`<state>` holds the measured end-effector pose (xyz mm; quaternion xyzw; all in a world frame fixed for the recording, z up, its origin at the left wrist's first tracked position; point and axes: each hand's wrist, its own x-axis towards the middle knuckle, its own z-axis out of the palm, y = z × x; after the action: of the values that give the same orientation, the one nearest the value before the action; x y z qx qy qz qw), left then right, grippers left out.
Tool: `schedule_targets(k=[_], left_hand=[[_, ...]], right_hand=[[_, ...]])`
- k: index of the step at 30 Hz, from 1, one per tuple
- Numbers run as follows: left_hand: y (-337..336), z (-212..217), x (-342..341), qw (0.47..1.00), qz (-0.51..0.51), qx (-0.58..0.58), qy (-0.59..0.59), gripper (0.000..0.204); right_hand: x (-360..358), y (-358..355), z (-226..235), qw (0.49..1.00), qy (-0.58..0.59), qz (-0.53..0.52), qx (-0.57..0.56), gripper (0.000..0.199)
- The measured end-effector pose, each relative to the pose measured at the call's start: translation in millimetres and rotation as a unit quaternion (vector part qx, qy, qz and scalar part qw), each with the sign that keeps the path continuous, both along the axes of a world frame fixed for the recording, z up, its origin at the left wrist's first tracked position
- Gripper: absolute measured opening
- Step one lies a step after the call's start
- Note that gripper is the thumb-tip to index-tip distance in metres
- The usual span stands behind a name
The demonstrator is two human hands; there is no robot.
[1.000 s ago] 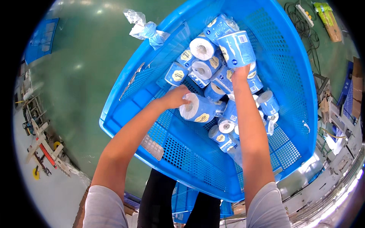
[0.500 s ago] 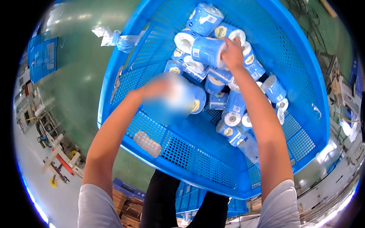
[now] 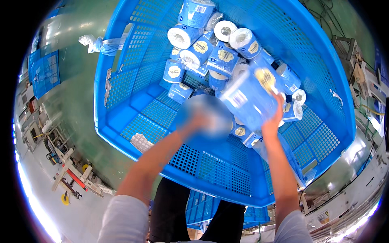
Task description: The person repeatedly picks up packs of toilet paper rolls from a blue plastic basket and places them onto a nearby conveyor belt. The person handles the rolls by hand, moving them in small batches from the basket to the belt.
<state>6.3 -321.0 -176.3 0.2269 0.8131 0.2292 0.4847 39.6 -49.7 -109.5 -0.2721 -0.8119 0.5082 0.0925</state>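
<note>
A large blue plastic basket (image 3: 117, 139) holds several paper rolls in blue-and-white plastic wrap, heaped toward its far side. My right hand (image 3: 276, 111) is closed on the side of a wrapped paper roll (image 3: 251, 95), lifted above the heap and slightly smeared by motion. My left hand (image 3: 198, 120) is over the near middle of the basket. A blurred patch hides its fingers, so whether it grips a roll does not show. Beyond my left hand lie a small upright roll (image 3: 173, 71) and another roll on its side (image 3: 180, 92).
A knotted clear-and-blue plastic strip (image 3: 107, 45) is tied at the basket's left rim. Another blue basket (image 3: 198, 210) stands below, between my legs. Metal frame equipment (image 3: 73, 174) is at the left on the floor, and a pale machine (image 3: 344, 202) at the right.
My right hand has come nearer and to the right, bringing a wrapped roll up off the heap. My left hand has shifted right and down. The basket appears slightly farther left in view.
</note>
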Motion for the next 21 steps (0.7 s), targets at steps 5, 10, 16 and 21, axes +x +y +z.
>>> schedule_targets(k=[5, 10, 16, 21], left_hand=[[50.4, -17.8, 70.0, 0.963, 0.103, -0.059, 0.241, 0.034], [56.2, -72.5, 78.9, 0.941, 0.223, -0.120, 0.224, 0.034], [55.5, -69.8, 81.4, 0.932, 0.089, -0.185, 0.298, 0.040], [76.2, 25.0, 66.9, 0.955, 0.123, -0.079, 0.258, 0.047]], right_hand=[[106.9, 19.1, 36.9, 0.996, -0.047, -0.075, -0.022, 0.047], [149.9, 23.9, 52.5, 0.980, -0.072, -0.165, -0.084, 0.042], [169.5, 27.7, 87.5, 0.983, -0.078, -0.165, -0.027, 0.042], [211.4, 59.1, 179.2, 0.984, -0.039, -0.157, 0.076, 0.033]])
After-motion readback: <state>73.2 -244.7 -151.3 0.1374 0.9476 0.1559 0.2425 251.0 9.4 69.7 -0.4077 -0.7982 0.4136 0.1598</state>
